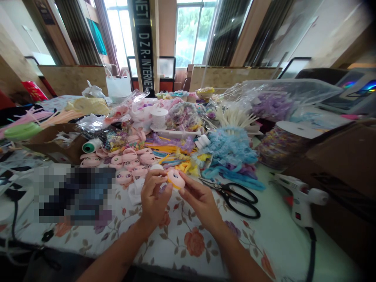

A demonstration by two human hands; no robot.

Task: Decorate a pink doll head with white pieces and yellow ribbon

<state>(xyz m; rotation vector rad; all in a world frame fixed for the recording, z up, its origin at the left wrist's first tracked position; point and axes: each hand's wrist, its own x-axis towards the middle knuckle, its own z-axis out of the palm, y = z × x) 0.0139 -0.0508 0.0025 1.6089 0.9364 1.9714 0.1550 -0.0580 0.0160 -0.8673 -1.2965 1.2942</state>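
Observation:
A small pink doll head (176,178) with a printed eye and a strip of orange along its lower edge is held between my two hands. My left hand (154,192) pinches it from the left, thumb in front. From the right, the fingers and thumb of my right hand (199,194) close on it. Just behind my left fingers is a white round piece (156,167). Several similar pink doll heads (131,165) lie in rows beyond my left hand. Black-handled scissors (239,198) rest to the right of my right hand.
A white glue gun (298,194) lies at the right beside a cardboard box (343,168). Blue frilly trim (230,147), orange and yellow strips (164,149) and a ribbon spool (286,145) crowd the far side. An open carton (55,143) stands left on the flowered tablecloth (164,243).

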